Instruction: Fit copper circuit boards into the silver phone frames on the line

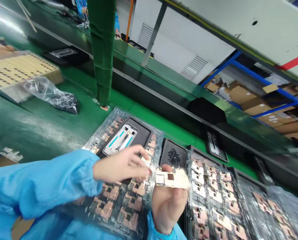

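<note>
A thin gold-coloured metal phone bracket (172,178) with a dark square rests in my right hand (169,203), gripped between thumb and fingers. My left hand (126,163) reaches in from the left with its fingers apart, the fingertips close to the bracket's left end; whether they touch it I cannot tell. Below my left hand lies a clear plastic tray (152,128) of similar copper-coloured brackets. On that tray sits a black fixture holding a silver phone frame (120,139) with blue strips. A black tray of tiny dark parts (174,156) stands just beyond my right hand.
More clear trays of brackets (214,193) fill the right side. A green post (102,53) rises behind the work. At left are a plastic bag of black parts (53,95) and a stacked tan tray (21,71). Black fixtures (214,143) lie along the conveyor; a co-worker's blue sleeve shows beyond.
</note>
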### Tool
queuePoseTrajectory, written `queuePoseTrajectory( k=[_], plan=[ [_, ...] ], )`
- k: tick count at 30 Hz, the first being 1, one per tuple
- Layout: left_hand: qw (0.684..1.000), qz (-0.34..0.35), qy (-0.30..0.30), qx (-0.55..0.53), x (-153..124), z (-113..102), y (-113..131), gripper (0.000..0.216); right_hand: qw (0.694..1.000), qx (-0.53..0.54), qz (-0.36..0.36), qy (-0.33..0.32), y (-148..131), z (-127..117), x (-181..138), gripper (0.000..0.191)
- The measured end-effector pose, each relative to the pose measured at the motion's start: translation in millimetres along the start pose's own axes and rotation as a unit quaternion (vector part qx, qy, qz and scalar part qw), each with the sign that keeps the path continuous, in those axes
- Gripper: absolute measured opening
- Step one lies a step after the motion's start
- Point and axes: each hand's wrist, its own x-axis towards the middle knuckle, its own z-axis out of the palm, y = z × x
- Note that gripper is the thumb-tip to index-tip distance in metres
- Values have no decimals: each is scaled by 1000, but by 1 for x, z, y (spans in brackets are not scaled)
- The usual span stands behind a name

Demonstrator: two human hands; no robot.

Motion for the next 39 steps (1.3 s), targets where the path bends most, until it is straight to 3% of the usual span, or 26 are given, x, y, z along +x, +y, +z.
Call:
queuePoseTrajectory(
  k=[1,2,5,8,13,17,19,23,25,28,32,39],
  plan=[
    [984,62,48,163,4,-20,-1,30,999,26,44,17,-1,-3,2,29],
    [925,117,105,346,9,-42,-3,29,995,46,83,27,-2,-5,6,28],
    [854,136,141,482,25,-95,-14,35,981,84,174,-1,-2,-8,20,22],
    [837,134,117,517,35,-115,-28,36,968,111,218,-54,0,-1,34,22],
    [826,158,85,535,29,-116,-39,35,973,60,214,-66,4,27,56,27],
    [820,230,62,521,9,-116,-40,31,988,-93,70,-103,22,53,74,25],
    [807,296,57,508,-1,-114,-43,35,958,-232,-26,-165,35,64,81,20],
    [780,383,25,494,-13,-107,-51,46,814,-430,-224,-320,59,81,92,21],
    [776,401,14,486,-15,-104,-52,46,752,-488,-259,-359,68,86,95,20],
    [785,401,17,473,-14,-102,-52,44,696,-546,-255,-390,77,91,97,19],
    [796,384,45,466,-14,-100,-53,43,668,-565,-259,-410,83,92,95,20],
    [795,385,42,467,-13,-99,-52,41,672,-565,-247,-409,87,91,94,26]
  ],
)
